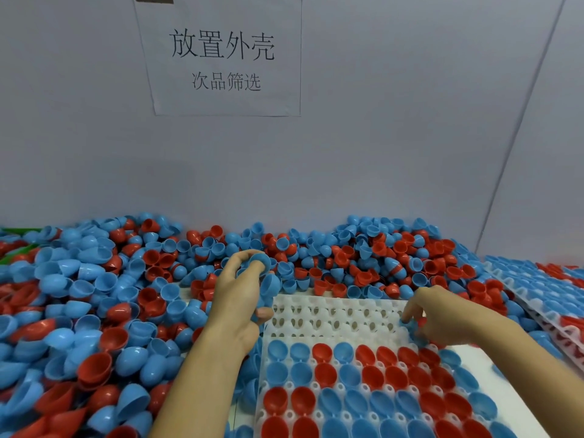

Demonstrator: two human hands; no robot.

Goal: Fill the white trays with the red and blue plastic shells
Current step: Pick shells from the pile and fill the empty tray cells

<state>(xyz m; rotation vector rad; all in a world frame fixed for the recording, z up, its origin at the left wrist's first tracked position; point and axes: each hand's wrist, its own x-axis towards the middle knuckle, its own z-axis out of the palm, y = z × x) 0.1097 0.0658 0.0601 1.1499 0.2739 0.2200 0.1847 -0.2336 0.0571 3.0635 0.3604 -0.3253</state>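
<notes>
Meanwhile, the left hand (243, 295) grips blue shells (264, 263) at eleven o'clock of the white tray (335, 314); the right hand (439, 317) pinches a shell (410, 327) at three o'clock, best seated hollow-up.

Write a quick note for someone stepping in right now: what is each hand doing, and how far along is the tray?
Left hand grips several blue shells above the tray's far left corner. Right hand pinches a blue shell at the right end of the row being filled. White tray: the near rows are full, the far rows still empty. Loose shell pile lies left and behind; a filled tray sits at right.
</notes>
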